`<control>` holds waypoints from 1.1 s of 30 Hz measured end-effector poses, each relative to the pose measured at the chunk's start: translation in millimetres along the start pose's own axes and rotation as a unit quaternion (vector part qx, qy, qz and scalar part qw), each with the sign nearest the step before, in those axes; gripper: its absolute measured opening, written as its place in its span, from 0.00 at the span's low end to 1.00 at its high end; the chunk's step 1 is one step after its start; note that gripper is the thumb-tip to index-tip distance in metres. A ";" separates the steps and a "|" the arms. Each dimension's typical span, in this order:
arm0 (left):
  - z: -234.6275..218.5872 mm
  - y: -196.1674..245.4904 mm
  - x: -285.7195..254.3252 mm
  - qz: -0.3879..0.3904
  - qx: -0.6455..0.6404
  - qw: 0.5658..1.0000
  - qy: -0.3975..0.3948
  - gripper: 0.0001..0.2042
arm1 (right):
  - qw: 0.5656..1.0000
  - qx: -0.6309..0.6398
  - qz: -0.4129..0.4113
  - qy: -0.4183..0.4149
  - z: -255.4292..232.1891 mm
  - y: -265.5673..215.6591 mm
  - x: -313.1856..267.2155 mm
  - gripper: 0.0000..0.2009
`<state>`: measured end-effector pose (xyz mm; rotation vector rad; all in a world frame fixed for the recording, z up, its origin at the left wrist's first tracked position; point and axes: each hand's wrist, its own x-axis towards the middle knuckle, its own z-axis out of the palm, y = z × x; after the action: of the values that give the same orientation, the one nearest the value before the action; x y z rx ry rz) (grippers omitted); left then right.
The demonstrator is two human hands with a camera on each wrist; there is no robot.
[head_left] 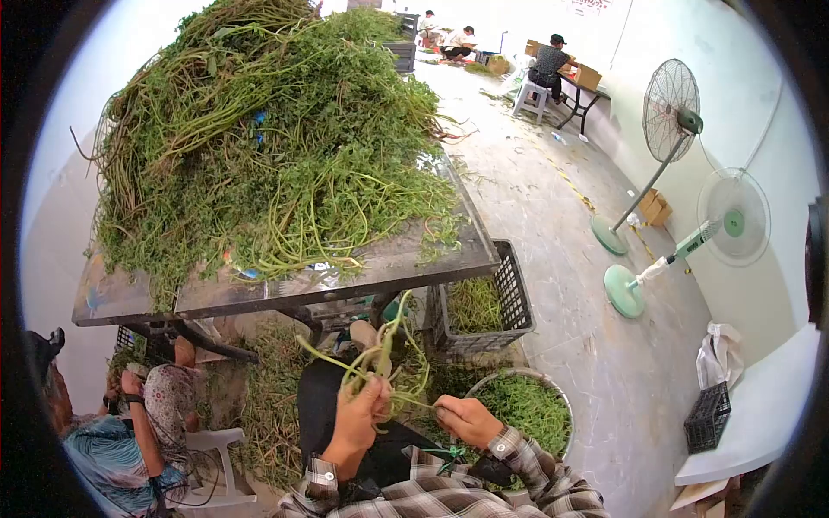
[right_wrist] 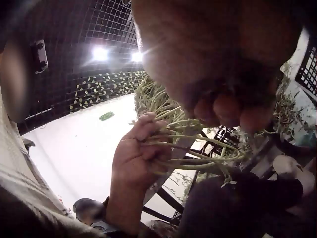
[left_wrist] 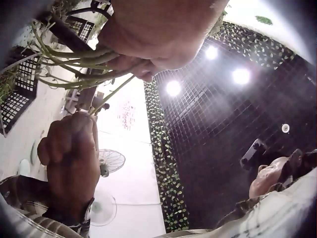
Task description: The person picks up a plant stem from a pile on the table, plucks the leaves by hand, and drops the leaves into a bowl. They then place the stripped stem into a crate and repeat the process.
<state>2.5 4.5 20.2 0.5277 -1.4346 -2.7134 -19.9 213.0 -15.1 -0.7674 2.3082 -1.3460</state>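
Above the lap, my left hand (head_left: 358,421) grips a small bunch of long green plant stems (head_left: 386,332), some of them bent into loops. My right hand (head_left: 471,420), off to the right, pinches the end of one stem (left_wrist: 115,95) that runs taut between the two hands in the left wrist view. In the right wrist view the stems (right_wrist: 198,161) fan out from the fingers of the left hand (right_wrist: 138,153). To the right of the knees stands a round tub (head_left: 570,425) of short leafy green pieces.
A table (head_left: 406,269) ahead bears a tall heap of leafy stems (head_left: 285,147). Under its right corner is a black crate (head_left: 516,332) with stems. Cut stems (head_left: 276,414) litter the floor. A seated person (head_left: 129,453) is at left; two fans (head_left: 623,289) stand right.
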 end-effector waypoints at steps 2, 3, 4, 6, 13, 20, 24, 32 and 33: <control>-8.5 22.5 4.6 0.031 -0.057 0.986 0.151 0.10 | 0.995 -0.065 0.012 0.070 -0.8 28.7 -13.6 0.09; -30.2 44.1 11.6 0.067 -0.100 0.976 0.182 0.10 | 0.991 -0.084 0.055 0.093 -4.5 53.4 -25.2 0.09; -45.6 57.2 14.0 0.122 -0.098 0.983 0.093 0.09 | 0.981 -0.118 0.104 0.111 -7.5 74.6 -37.3 0.09; -45.5 69.9 7.7 0.162 -0.054 0.983 0.066 0.09 | 0.962 -0.190 0.129 0.147 -13.8 113.0 -62.3 0.10; -39.0 54.8 7.0 0.136 -0.124 0.979 -0.083 0.09 | 0.870 -0.258 0.388 0.161 -30.9 198.3 -139.3 0.12; -33.9 43.0 3.6 0.101 -0.100 0.983 -0.116 0.12 | 0.825 -0.363 0.400 0.166 -41.7 198.5 -161.2 0.18; -24.6 29.8 5.1 0.071 -0.028 0.989 -0.123 0.11 | 0.947 -0.074 0.203 0.236 -37.4 125.4 -78.7 0.16; -13.5 4.8 -0.7 -0.004 0.156 0.976 -0.153 0.12 | 0.978 0.191 -0.087 0.000 2.2 -17.6 36.3 0.22; -12.3 5.0 -1.7 -0.003 0.192 0.966 -0.172 0.12 | 0.964 0.249 -0.091 -0.024 11.4 -21.5 42.5 0.23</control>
<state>7.3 -7.8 18.3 0.0612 -2.0642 -2.6308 -41.3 170.5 -3.2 -0.8392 1.7706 -1.8632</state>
